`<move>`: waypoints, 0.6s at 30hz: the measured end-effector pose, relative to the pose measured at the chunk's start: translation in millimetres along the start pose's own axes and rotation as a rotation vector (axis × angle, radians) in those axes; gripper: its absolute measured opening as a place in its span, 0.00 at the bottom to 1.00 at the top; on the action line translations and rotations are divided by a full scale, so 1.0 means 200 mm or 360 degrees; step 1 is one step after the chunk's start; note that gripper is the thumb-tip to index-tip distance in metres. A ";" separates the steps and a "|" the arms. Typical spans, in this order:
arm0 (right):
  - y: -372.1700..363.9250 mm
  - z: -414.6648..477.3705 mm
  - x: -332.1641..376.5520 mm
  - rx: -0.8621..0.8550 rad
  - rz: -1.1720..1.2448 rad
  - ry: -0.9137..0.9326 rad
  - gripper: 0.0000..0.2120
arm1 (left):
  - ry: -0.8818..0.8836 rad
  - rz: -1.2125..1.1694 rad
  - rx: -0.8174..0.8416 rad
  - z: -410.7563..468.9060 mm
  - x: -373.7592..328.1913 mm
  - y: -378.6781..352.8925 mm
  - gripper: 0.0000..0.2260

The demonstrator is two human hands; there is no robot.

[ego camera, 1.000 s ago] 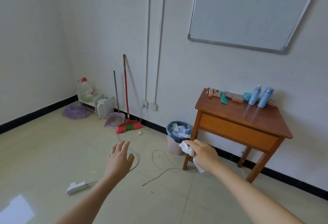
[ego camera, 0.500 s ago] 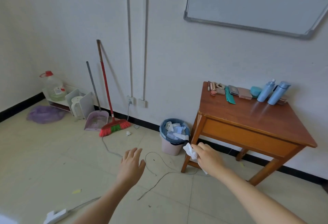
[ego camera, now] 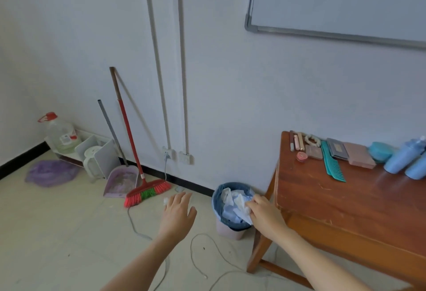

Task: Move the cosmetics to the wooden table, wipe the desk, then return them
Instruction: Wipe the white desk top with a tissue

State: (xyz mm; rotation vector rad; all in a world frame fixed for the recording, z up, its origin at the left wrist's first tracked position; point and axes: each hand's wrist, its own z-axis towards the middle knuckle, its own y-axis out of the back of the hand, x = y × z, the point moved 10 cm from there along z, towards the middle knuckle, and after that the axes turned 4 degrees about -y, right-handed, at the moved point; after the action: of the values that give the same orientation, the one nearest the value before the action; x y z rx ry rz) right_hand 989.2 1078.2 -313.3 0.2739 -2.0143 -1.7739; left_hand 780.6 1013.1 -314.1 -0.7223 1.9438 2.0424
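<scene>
The wooden table (ego camera: 327,201) stands at the right against the wall. Along its back edge lie the cosmetics: lipstick tubes (ego camera: 296,140), a small red jar (ego camera: 301,156), palettes (ego camera: 337,148), a teal comb (ego camera: 333,165), a teal case (ego camera: 380,152) and two blue bottles (ego camera: 405,159). My right hand (ego camera: 267,218) grips a crumpled white tissue (ego camera: 245,210) just over the rim of the bin (ego camera: 230,212), left of the table. My left hand (ego camera: 177,216) hovers over the floor with fingers straight, holding nothing.
The bin is lined with a blue bag and full of crumpled tissues. A red broom (ego camera: 143,184) and a dustpan (ego camera: 121,181) lean on the wall. Cables (ego camera: 200,256) trail across the tiled floor. A water jug (ego camera: 61,134) and a purple bag (ego camera: 51,172) sit far left.
I have come closer to the bin and table. My right hand with the tissue has moved from in front of the table leg to the bin's rim. The left hand stayed open.
</scene>
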 end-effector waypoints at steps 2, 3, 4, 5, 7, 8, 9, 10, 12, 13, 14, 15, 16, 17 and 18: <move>-0.04 0.13 -0.02 0.0054 0.0018 -0.0011 0.12 | 0.0039 -0.0023 0.0024 0.12 0.03 -0.05 0.21; -0.07 0.20 -0.04 0.0068 0.0010 -0.0012 0.12 | 0.0056 -0.0035 0.0030 0.18 0.05 -0.07 0.21; -0.08 0.27 -0.06 0.0063 0.0012 -0.0020 0.11 | 0.0067 -0.0041 0.0041 0.25 0.06 -0.09 0.21; -0.10 0.34 -0.08 0.0057 0.0019 -0.0043 0.11 | 0.0075 -0.0045 0.0061 0.33 0.08 -0.11 0.21; -0.13 0.49 -0.14 0.0080 0.0022 -0.0124 0.11 | 0.0069 -0.0049 0.0124 0.50 0.10 -0.17 0.21; -0.15 0.57 -0.17 0.0084 0.0015 -0.0162 0.10 | 0.0057 -0.0050 0.0153 0.60 0.11 -0.19 0.21; -0.16 0.64 -0.20 0.0076 -0.0003 -0.0182 0.10 | 0.0039 -0.0049 0.0180 0.69 0.11 -0.21 0.22; -0.18 0.72 -0.23 0.0073 -0.0016 -0.0202 0.10 | 0.0017 -0.0051 0.0206 0.80 0.12 -0.23 0.22; -0.22 0.86 -0.28 0.0121 -0.0005 -0.0281 0.11 | -0.0033 -0.0058 0.0261 0.99 0.13 -0.25 0.22; -0.25 0.93 -0.31 0.0159 0.0013 -0.0327 0.13 | -0.0069 -0.0061 0.0284 1.09 0.13 -0.26 0.22; -0.28 0.99 -0.34 0.0200 0.0061 -0.0374 0.16 | -0.0104 -0.0061 0.0310 1.18 0.13 -0.26 0.22; -0.30 1.04 -0.37 0.0257 0.0128 -0.0424 0.19 | -0.0130 -0.0056 0.0329 1.27 0.13 -0.27 0.21; -0.33 1.09 -0.39 0.0325 0.0227 -0.0491 0.22 | -0.0151 -0.0045 0.0339 1.35 0.14 -0.27 0.21; -0.35 1.12 -0.40 0.0394 0.0336 -0.0572 0.25 | -0.0167 -0.0032 0.0350 1.42 0.14 -0.27 0.21; -0.37 1.15 -0.41 0.0433 0.0425 -0.0634 0.27 | -0.0179 -0.0022 0.0366 1.48 0.15 -0.27 0.21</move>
State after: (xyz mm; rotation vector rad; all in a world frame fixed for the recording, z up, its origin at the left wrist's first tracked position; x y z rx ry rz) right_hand 948.6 1305.3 -420.4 -0.2808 -2.4370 -1.4731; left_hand 724.4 1303.1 -376.4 -0.5544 2.0567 1.7710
